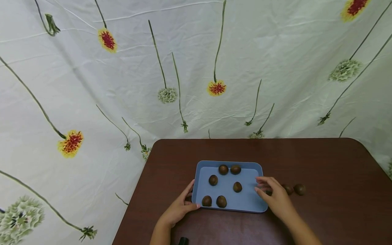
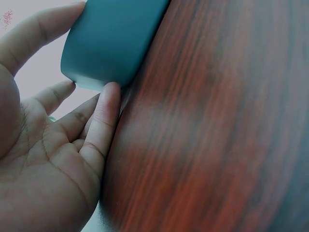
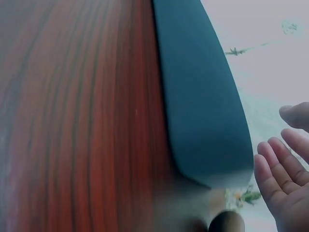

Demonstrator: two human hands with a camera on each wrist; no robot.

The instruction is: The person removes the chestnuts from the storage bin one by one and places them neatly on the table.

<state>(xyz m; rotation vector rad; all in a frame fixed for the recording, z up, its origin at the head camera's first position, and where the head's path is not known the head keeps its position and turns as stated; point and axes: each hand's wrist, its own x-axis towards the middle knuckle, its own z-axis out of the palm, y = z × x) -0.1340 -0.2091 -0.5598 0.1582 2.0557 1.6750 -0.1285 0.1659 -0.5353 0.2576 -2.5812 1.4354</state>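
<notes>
A shallow blue tray (image 1: 249, 199) lies on the table, with several dark brown, rounded chestnut-like nuts (image 1: 221, 201) spread over it. My left hand (image 1: 178, 209) grips the tray's near left corner, thumb on the rim and fingers along the side; the left wrist view shows this corner (image 2: 104, 53) close up. Over the tray's right edge hovers my right hand (image 1: 277, 197), thumb and fingers spread apart with nothing between them. Just right of the tray are three more nuts (image 1: 299, 189), one partly covered by that hand. A nut (image 3: 227, 222) also shows at the bottom of the right wrist view.
The dark brown wooden table (image 1: 337, 211) has rounded far corners. Behind it hangs a pale cloth (image 1: 190, 112) printed with flowers. A small black object (image 1: 183, 241) sits at the bottom edge of the head view.
</notes>
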